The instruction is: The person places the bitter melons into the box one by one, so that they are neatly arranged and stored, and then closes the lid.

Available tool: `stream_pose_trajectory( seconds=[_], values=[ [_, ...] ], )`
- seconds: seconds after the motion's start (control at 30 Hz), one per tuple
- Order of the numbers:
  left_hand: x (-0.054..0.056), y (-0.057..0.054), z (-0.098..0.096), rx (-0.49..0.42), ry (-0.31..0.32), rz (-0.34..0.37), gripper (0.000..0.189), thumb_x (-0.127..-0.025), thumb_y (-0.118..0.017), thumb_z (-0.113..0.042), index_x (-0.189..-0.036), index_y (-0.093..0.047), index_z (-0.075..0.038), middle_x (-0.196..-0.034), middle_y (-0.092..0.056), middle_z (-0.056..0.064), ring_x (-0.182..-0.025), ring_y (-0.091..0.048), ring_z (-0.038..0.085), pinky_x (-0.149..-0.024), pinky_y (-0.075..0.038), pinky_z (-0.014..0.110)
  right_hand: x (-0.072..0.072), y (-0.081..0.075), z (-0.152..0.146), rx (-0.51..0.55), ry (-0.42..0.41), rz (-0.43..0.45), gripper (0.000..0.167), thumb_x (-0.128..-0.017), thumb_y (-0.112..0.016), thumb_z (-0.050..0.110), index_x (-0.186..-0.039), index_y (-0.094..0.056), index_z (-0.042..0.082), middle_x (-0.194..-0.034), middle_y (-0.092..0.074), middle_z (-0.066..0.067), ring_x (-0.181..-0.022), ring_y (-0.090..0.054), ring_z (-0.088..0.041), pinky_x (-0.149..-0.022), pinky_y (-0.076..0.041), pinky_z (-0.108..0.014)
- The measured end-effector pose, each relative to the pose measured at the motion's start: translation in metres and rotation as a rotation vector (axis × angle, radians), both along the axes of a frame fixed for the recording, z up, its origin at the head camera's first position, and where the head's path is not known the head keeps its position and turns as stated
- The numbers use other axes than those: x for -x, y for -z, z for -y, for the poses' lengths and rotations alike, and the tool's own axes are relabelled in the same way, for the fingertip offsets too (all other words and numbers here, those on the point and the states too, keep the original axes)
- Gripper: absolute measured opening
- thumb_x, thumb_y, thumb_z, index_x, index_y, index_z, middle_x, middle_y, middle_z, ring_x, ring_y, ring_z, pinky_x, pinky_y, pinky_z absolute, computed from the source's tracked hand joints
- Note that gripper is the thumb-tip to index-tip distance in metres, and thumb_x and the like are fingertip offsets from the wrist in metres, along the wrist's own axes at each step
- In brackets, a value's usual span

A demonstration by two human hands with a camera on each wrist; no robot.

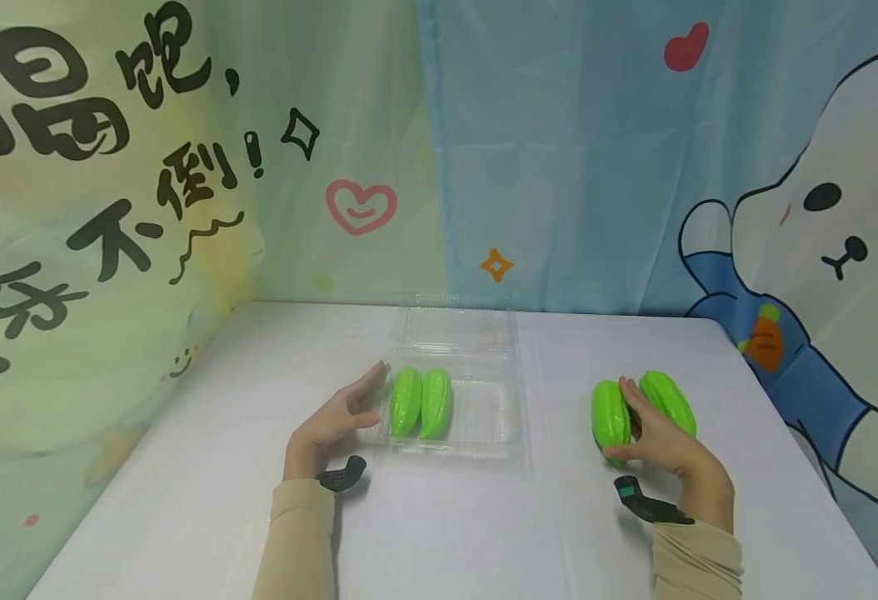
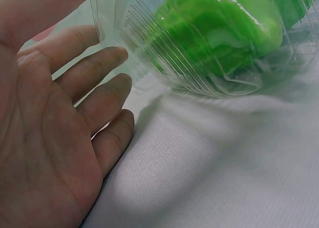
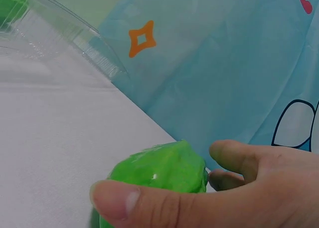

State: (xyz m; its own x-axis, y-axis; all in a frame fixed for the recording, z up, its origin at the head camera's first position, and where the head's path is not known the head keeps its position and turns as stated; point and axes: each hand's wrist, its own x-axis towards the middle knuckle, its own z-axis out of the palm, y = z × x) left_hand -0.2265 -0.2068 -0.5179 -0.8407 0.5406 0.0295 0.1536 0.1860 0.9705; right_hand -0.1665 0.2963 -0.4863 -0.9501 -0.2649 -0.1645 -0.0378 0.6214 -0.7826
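A clear plastic box stands with its lid folded back. Two bright green, ridged, elongated fruit-like pieces, one at the left and one beside it, lie in its left half. My left hand is at the box's left side, fingers extended and holding nothing; whether it touches the wall I cannot tell. On the right, my right hand grips a similar green piece, thumb on the near side and fingers behind, as the right wrist view shows. Another green piece lies just right of those fingers.
A white cloth covers the table. Behind it hangs a printed curtain with a cartoon bear and lettering, meeting the table's back edge near the box lid. Dark wrist straps sit on both wrists.
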Motion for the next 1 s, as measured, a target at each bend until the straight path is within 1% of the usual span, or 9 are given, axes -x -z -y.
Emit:
stream_pose_trajectory(
  seconds=[0.13,0.23,0.3,0.47,0.6,0.73,0.87,1.0],
  values=[
    [0.0027,-0.0006,-0.0003,-0.003,0.011,-0.009,0.088,-0.084,-0.071,-0.016,-0.153,-0.017,-0.019,-0.16,-0.016,0.0,-0.148,-0.013,0.02,-0.121,-0.01,0.038,0.0019,0.0014,0.0003,-0.047,0.016,-0.003,0.128,-0.068,-0.084,0.035,-0.151,0.009,0.007,-0.157,0.013,-0.023,-0.143,0.009,-0.047,-0.109,-0.005,-0.071],
    [0.0031,-0.0018,-0.0005,-0.005,0.021,-0.016,0.088,-0.084,-0.071,-0.016,-0.153,-0.016,-0.017,-0.16,-0.015,0.001,-0.148,-0.012,0.021,-0.12,-0.01,0.037,0.0045,0.0036,0.0006,-0.07,0.025,-0.008,0.128,-0.067,-0.084,0.037,-0.152,0.007,0.005,-0.157,0.01,-0.023,-0.143,0.007,-0.047,-0.11,-0.006,-0.071],
    [0.0022,-0.0027,-0.0003,-0.007,0.023,-0.017,0.088,-0.085,-0.071,-0.017,-0.153,-0.016,-0.017,-0.16,-0.015,0.002,-0.148,-0.012,0.022,-0.12,-0.01,0.038,0.0053,0.0048,0.0011,-0.06,0.027,-0.006,0.128,-0.067,-0.084,0.036,-0.151,0.006,0.004,-0.157,0.009,-0.024,-0.143,0.006,-0.047,-0.11,-0.007,-0.07],
    [-0.0009,-0.0024,-0.0003,0.011,0.006,-0.011,0.089,-0.084,-0.071,-0.018,-0.153,-0.016,-0.016,-0.16,-0.015,0.001,-0.148,-0.012,0.022,-0.12,-0.01,0.04,0.0043,0.0042,0.0023,-0.015,0.033,0.009,0.127,-0.066,-0.085,0.032,-0.151,0.004,0.001,-0.157,0.006,-0.025,-0.143,0.007,-0.047,-0.112,-0.007,-0.068],
    [-0.0021,-0.0013,-0.0011,0.023,-0.005,-0.009,0.089,-0.084,-0.072,-0.017,-0.153,-0.016,-0.017,-0.16,-0.016,0.0,-0.148,-0.012,0.021,-0.12,-0.011,0.04,0.0037,0.0031,0.0033,-0.028,0.041,0.012,0.126,-0.066,-0.085,0.032,-0.151,0.002,0.001,-0.158,0.004,-0.025,-0.143,0.005,-0.047,-0.111,-0.007,-0.068],
    [-0.001,-0.0011,-0.0011,0.021,-0.004,-0.011,0.088,-0.084,-0.071,-0.017,-0.153,-0.017,-0.017,-0.16,-0.016,-0.001,-0.148,-0.012,0.02,-0.12,-0.011,0.037,0.0047,0.0028,0.0032,-0.035,0.05,0.022,0.126,-0.066,-0.085,0.033,-0.152,0.001,0.001,-0.158,0.003,-0.024,-0.143,0.005,-0.046,-0.112,-0.007,-0.068],
    [-0.0004,-0.0017,-0.0005,0.027,0.006,-0.028,0.088,-0.085,-0.071,-0.018,-0.153,-0.016,-0.016,-0.16,-0.015,0.001,-0.148,-0.012,0.022,-0.12,-0.011,0.038,0.0064,0.0037,0.0025,-0.026,0.054,0.025,0.126,-0.065,-0.086,0.033,-0.152,0.0,0.002,-0.158,0.003,-0.023,-0.143,0.005,-0.046,-0.111,-0.008,-0.068],
    [-0.0004,-0.0021,-0.0006,0.027,0.001,-0.02,0.088,-0.084,-0.072,-0.018,-0.153,-0.017,-0.018,-0.16,-0.017,0.0,-0.148,-0.013,0.021,-0.12,-0.012,0.038,0.0067,0.0039,0.0022,-0.007,0.053,0.029,0.125,-0.065,-0.086,0.031,-0.152,0.001,0.003,-0.158,0.004,-0.022,-0.144,0.005,-0.046,-0.112,-0.012,-0.066]
  ],
)
